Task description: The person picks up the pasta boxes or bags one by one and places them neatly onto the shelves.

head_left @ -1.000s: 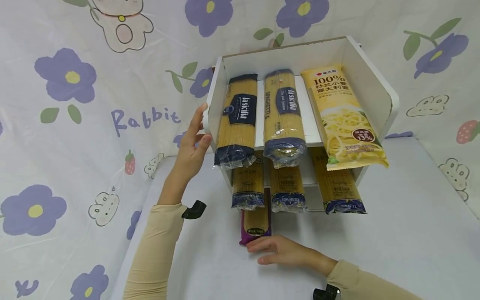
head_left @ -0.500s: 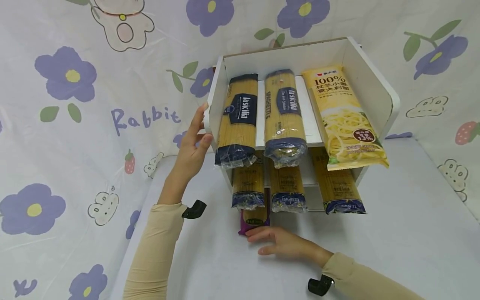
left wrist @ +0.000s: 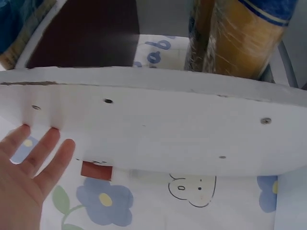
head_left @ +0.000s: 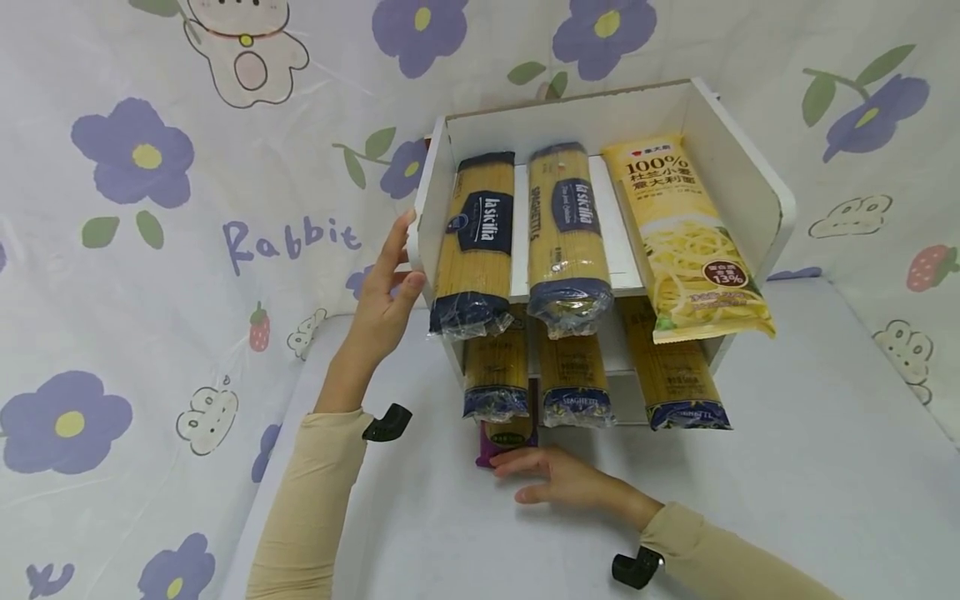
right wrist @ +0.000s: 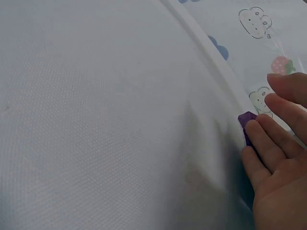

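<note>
A white shelf rack bears bagged pasta on its tiers. My left hand rests its fingers against the rack's left side panel; the left wrist view shows the extended fingertips touching that panel. In front of the lowest level, my right hand touches the near end of a purple pasta packet, fingers fairly straight and thumb apart. Most of this packet is hidden under the rack. Only a purple corner shows beside the fingers in the right wrist view.
On the top tier lie two blue-labelled spaghetti packs and a yellow noodle bag. Below, several spaghetti packs jut past the shelf edge. A white table extends around the rack, with a flowered curtain behind.
The purple packet has slid farther under the rack, with my right hand moving forward against its end. My left hand stays on the side panel.
</note>
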`<action>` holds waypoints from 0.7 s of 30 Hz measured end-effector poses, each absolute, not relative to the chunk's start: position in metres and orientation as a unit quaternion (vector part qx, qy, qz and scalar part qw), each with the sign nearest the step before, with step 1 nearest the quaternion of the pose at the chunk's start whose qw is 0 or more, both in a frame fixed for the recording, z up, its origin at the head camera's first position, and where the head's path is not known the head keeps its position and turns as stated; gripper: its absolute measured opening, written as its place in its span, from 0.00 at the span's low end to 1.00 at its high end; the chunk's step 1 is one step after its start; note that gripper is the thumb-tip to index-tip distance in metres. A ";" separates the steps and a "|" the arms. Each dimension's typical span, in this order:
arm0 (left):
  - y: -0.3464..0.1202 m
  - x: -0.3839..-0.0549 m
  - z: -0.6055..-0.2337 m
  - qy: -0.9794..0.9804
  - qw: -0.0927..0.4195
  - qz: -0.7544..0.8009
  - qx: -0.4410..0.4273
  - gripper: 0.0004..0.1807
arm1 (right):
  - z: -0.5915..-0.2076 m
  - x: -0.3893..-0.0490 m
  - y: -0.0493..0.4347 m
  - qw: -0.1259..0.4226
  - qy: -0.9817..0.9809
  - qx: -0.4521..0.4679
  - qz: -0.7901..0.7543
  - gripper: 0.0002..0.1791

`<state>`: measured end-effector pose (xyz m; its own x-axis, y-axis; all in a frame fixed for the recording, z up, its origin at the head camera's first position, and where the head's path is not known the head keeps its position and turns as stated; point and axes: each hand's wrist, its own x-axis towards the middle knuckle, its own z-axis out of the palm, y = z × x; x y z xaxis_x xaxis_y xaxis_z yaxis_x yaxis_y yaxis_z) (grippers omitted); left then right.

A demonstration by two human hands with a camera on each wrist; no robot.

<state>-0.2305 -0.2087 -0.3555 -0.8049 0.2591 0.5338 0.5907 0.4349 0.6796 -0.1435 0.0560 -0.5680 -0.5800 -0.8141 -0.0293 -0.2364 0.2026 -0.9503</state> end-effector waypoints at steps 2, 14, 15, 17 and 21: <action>-0.210 -0.228 -0.356 -0.833 0.175 -0.460 -0.255 0.47 | -0.564 -0.141 0.059 0.287 0.710 -0.377 -0.521 0.23; -0.258 -0.210 -0.395 -0.872 0.139 -0.404 -0.240 0.39 | -0.456 -0.103 0.138 0.385 0.577 -0.501 -0.518 0.24; -0.264 -0.209 -0.398 -0.880 0.139 -0.391 -0.234 0.39 | -0.443 -0.100 0.147 0.364 0.568 -0.529 -0.515 0.25; -0.273 -0.205 -0.403 -0.898 0.135 -0.360 -0.215 0.40 | -0.416 -0.096 0.170 0.302 0.558 -0.573 -0.519 0.28; -0.284 -0.202 -0.412 -0.923 0.122 -0.314 -0.187 0.41 | -0.366 -0.094 0.220 0.088 0.526 -0.592 -0.605 0.25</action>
